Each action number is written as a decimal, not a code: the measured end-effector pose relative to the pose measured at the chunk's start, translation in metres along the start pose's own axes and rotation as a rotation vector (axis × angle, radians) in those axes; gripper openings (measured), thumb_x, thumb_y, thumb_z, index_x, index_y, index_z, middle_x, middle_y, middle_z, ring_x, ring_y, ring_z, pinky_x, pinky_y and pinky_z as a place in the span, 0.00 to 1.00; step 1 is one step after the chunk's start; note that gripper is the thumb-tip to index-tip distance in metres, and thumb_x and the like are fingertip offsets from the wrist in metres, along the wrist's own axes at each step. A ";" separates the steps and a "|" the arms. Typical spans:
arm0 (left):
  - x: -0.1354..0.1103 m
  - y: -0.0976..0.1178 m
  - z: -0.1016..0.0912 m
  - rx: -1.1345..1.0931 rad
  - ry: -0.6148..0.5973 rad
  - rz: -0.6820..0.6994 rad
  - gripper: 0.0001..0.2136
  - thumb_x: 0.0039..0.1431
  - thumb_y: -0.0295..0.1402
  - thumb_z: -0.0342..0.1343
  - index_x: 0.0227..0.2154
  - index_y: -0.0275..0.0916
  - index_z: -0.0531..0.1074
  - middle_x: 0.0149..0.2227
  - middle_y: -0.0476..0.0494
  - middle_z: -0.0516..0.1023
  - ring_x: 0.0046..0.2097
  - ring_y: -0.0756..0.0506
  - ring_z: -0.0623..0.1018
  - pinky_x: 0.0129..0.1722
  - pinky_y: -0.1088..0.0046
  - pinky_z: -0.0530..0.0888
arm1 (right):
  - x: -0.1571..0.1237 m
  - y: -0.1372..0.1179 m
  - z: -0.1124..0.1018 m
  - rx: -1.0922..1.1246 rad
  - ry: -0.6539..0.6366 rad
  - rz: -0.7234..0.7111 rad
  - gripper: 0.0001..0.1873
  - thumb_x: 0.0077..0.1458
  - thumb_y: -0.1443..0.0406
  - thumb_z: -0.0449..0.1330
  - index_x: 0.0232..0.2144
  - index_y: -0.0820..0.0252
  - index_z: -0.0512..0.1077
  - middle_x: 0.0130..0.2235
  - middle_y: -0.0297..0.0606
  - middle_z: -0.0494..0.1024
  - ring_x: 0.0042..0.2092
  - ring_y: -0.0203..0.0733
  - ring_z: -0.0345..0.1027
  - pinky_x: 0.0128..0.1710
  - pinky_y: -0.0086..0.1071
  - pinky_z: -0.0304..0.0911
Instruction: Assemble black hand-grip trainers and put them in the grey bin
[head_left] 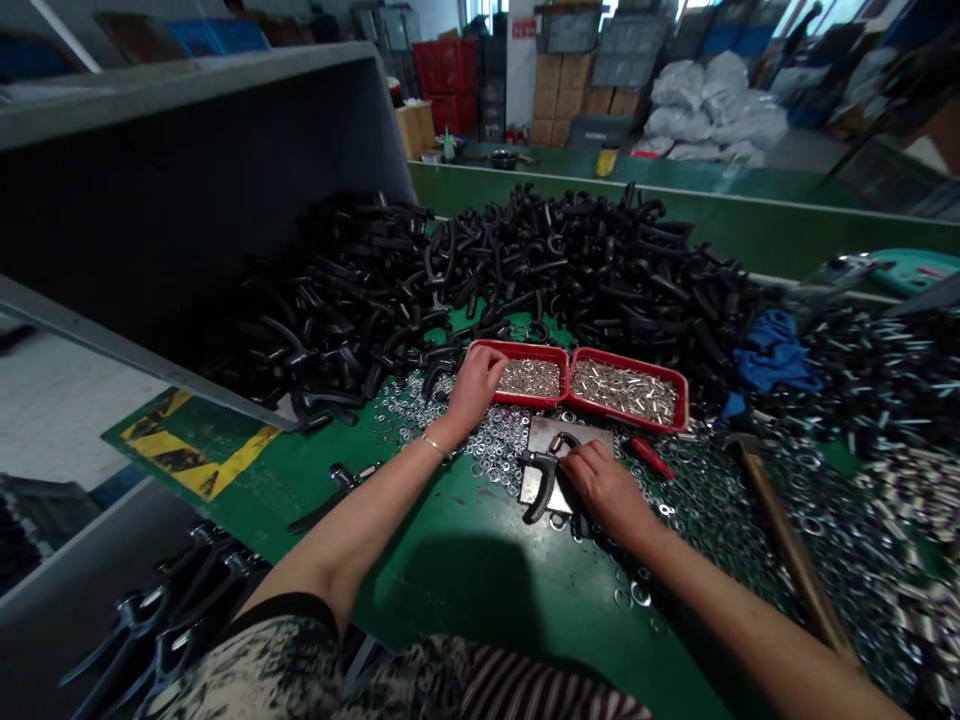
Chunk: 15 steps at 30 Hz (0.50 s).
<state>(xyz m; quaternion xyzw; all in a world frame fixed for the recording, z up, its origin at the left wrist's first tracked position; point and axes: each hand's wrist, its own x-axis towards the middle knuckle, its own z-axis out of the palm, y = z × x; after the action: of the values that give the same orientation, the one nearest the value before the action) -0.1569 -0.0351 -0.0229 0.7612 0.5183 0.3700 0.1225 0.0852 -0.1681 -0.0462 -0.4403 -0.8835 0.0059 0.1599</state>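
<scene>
My left hand (474,385) reaches into the left of two red trays (559,352) holding small silvery metal pieces, fingers curled at its edge. My right hand (604,482) rests on a black curved handle part (541,482) lying on a small steel plate (541,440), fingers closed on it. Silver washers (495,445) are scattered on the green table (465,560) around both hands.
A big heap of black curved handles (525,270) fills the table behind the trays. A wooden-handled hammer (787,540) lies at right, a red-handled tool (651,458) by the plate, a blue cloth (772,360) further right. Finished black parts (172,610) sit in a bin at lower left.
</scene>
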 end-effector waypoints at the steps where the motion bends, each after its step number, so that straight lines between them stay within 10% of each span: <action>1: -0.013 0.009 0.000 -0.027 -0.021 0.017 0.06 0.69 0.31 0.49 0.37 0.38 0.71 0.41 0.41 0.75 0.46 0.45 0.73 0.51 0.66 0.69 | -0.001 -0.001 -0.001 0.043 0.010 0.011 0.14 0.68 0.67 0.49 0.42 0.60 0.75 0.40 0.48 0.76 0.43 0.51 0.65 0.40 0.42 0.68; 7: -0.085 0.058 0.012 -0.045 -0.311 0.109 0.09 0.68 0.37 0.53 0.35 0.40 0.73 0.39 0.44 0.77 0.45 0.42 0.73 0.50 0.60 0.66 | -0.023 0.011 -0.018 0.431 0.144 0.238 0.12 0.67 0.63 0.51 0.45 0.56 0.74 0.46 0.44 0.77 0.50 0.49 0.70 0.52 0.48 0.67; 15: -0.092 0.070 0.034 0.087 -0.341 0.182 0.10 0.68 0.37 0.52 0.36 0.38 0.73 0.39 0.41 0.76 0.45 0.41 0.72 0.49 0.59 0.65 | -0.113 0.047 -0.052 0.344 0.153 0.523 0.14 0.65 0.56 0.51 0.45 0.52 0.74 0.46 0.41 0.79 0.49 0.50 0.74 0.52 0.47 0.67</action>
<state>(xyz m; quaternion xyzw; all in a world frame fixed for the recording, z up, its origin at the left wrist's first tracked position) -0.1014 -0.1394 -0.0464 0.8610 0.4347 0.2226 0.1416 0.2001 -0.2338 -0.0350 -0.6182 -0.7118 0.1630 0.2911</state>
